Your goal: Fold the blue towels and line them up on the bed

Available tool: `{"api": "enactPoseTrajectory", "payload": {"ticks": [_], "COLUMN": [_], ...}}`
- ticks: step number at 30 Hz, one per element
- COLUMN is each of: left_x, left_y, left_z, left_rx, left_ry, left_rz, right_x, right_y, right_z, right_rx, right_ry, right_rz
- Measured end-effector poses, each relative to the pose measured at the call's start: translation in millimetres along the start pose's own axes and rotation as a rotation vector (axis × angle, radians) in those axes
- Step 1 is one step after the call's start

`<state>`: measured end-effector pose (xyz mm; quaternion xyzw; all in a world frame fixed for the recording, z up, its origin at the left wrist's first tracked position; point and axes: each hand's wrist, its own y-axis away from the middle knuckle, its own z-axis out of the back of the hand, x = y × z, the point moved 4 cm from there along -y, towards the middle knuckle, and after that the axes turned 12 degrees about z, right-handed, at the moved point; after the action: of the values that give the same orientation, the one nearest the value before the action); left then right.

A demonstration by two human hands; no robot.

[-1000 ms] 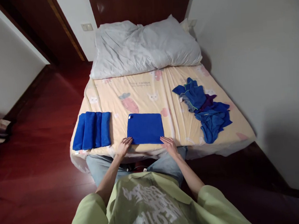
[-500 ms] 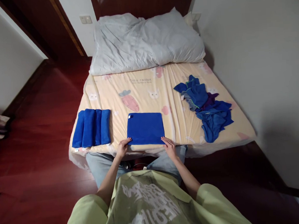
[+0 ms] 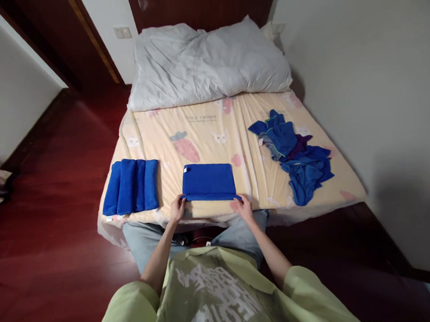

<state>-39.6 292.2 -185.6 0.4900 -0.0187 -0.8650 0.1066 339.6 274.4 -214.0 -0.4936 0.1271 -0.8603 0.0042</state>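
Observation:
A blue towel [image 3: 208, 180] lies in front of me on the bed, a white tag at its far left corner. Its near edge is turned up into a narrow roll. My left hand [image 3: 177, 208] pinches the left end of that roll, and my right hand [image 3: 244, 207] grips the right end. To the left, several rolled blue towels [image 3: 130, 186] lie side by side. Off to the right is a loose heap of crumpled cloths [image 3: 292, 150], mostly blue, with some purple and grey.
The bed [image 3: 204, 117] has a pale yellow sheet with carrot and rabbit prints. A white quilt [image 3: 207, 65] lies bunched at the headboard [image 3: 202, 3]. A wall [image 3: 373, 94] stands to the right, and dark red flooring [image 3: 54, 193] shows on the left.
Both hands have lifted the towel's near edge and turned it away from me into a narrow roll, so its flat part is shorter. The rolled towels and the heap stay put.

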Motion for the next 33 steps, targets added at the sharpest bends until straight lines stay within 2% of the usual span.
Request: {"api": "enactPoseTrajectory", "payload": {"ticks": [9,24,33], "left_x": [-8,-5,0], "left_y": [-7,-14,-17], "left_z": [-2,-9,-10], "left_rx": [-0.051,-0.135,-0.138], "left_ry": [-0.021,-0.111,-0.171], "left_rz": [0.031,0.072,0.082], "right_x": [-4,-12,-11], "right_y": [-16,-30,-33], "right_z": [-5,-6,-7], "right_rx": [-0.062,0.035,0.014], "right_ry": [0.016,0.240,0.287], "right_rz": [-0.046,-0.087,-0.084]}}
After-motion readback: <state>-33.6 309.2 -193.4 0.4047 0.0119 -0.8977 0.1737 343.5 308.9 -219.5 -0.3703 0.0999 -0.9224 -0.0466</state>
